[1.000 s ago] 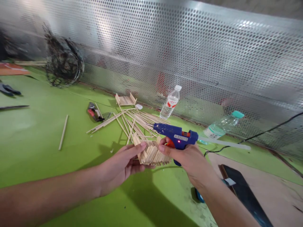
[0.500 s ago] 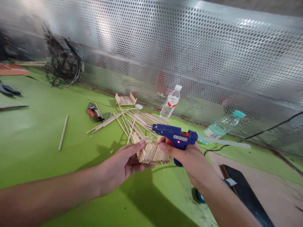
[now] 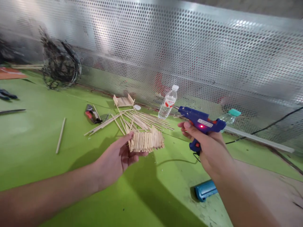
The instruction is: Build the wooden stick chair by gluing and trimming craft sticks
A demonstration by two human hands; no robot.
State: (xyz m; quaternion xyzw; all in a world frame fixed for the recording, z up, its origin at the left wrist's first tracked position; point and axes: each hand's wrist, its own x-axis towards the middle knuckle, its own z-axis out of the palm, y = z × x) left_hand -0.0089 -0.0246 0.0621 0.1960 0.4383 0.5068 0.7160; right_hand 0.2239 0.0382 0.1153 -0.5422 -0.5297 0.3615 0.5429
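My left hand [image 3: 113, 160] grips the left end of a small model made of short wooden sticks [image 3: 145, 141], thumb on top and fingers beneath. To its right, my right hand [image 3: 208, 146] is closed around a blue glue gun [image 3: 196, 117] with a lit red light. The gun's nozzle points up and to the left, apart from the model, and a long white glue stick [image 3: 258, 138] juts from its rear. Loose thin sticks [image 3: 149, 119] lie behind the model.
Behind the sticks are another stick piece [image 3: 124, 101] and a water bottle [image 3: 168, 102]. Red-handled pliers [image 3: 92, 114] and a single stick [image 3: 61, 135] lie left. A teal object [image 3: 205, 190] is near my right forearm. Perforated metal [image 3: 189, 56] stands behind the green table [image 3: 94, 208].
My right hand has let go of the model and moved right with the glue gun. The model, still in my left hand, has shifted slightly left and up.
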